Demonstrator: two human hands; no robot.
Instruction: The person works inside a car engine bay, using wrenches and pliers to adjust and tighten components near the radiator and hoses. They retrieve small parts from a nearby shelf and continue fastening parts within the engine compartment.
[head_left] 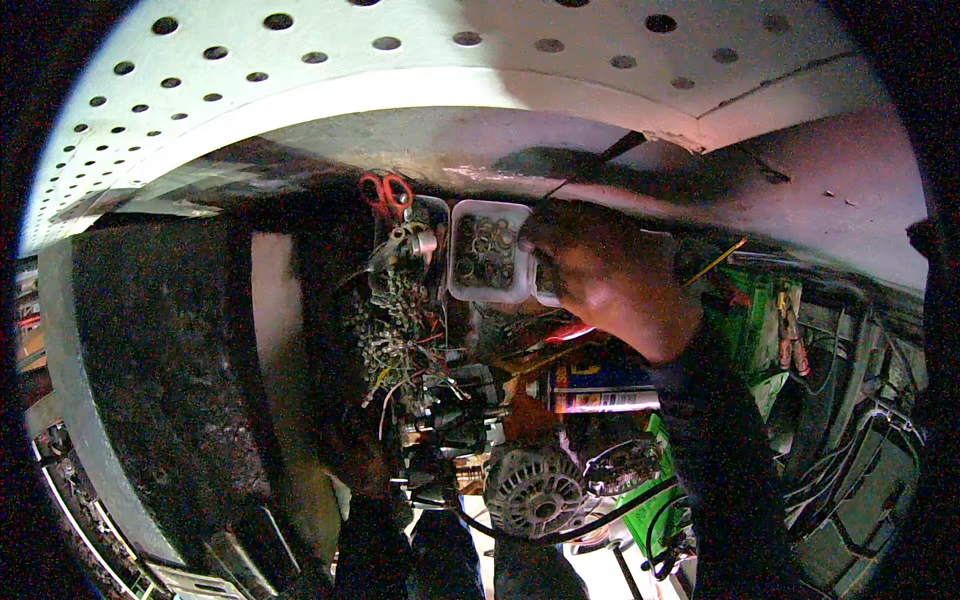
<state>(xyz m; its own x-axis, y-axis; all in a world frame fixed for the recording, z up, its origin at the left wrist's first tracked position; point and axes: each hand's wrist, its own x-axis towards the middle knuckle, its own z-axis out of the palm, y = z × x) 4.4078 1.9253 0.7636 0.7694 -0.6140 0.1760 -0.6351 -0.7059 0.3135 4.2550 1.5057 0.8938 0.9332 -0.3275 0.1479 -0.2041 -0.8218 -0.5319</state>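
Hand point(600, 275) beside white tub point(489, 252) (square)

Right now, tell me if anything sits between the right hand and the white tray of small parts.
Nothing visible does. The right hand is already at the right edge of the white tray, fingers at its rim. The scissors and wire tangle lie on the tray's far left side, out of the way.
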